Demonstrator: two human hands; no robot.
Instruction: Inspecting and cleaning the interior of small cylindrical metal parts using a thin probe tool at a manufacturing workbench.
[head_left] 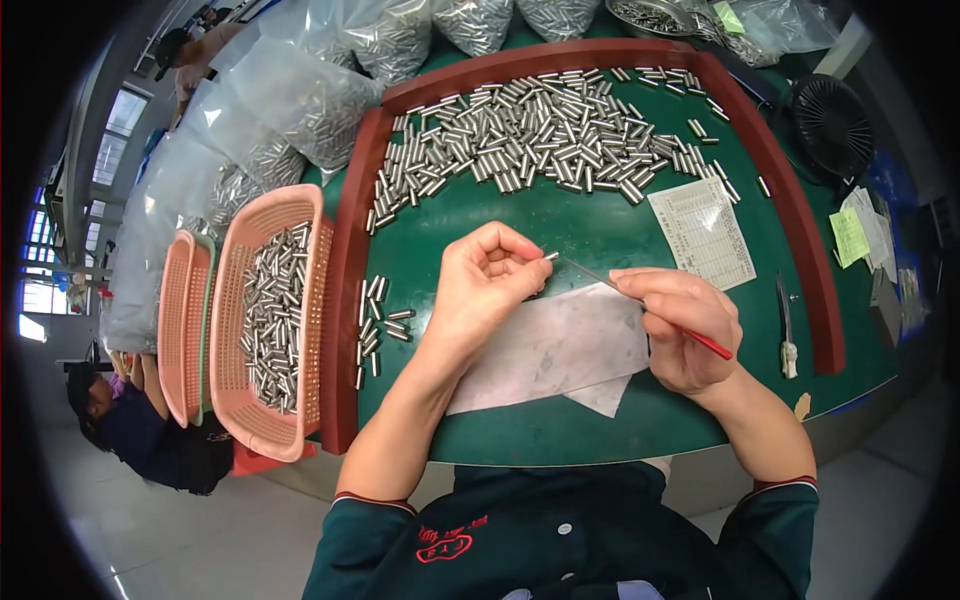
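Mid-frame, the left hand (490,277) pinches 1 small metal pin (551,257); right of centre, the right hand (688,325) grips 1 thin red-handled tool (710,345), its tip near the pin

The left hand's (490,268) fingers hide most of the pin (551,257), leaving one end visible. The right hand (688,325) covers the middle of the tool (708,343); its tip is too fine to tell whether it touches the pin. The sheet's (702,232) print, between two and three o'clock, is too small to read. The top edge cuts off the bags (475,22) at twelve and the bowl (652,17) at one. At nine, pink baskets (318,330) mostly hide a green one (208,330).
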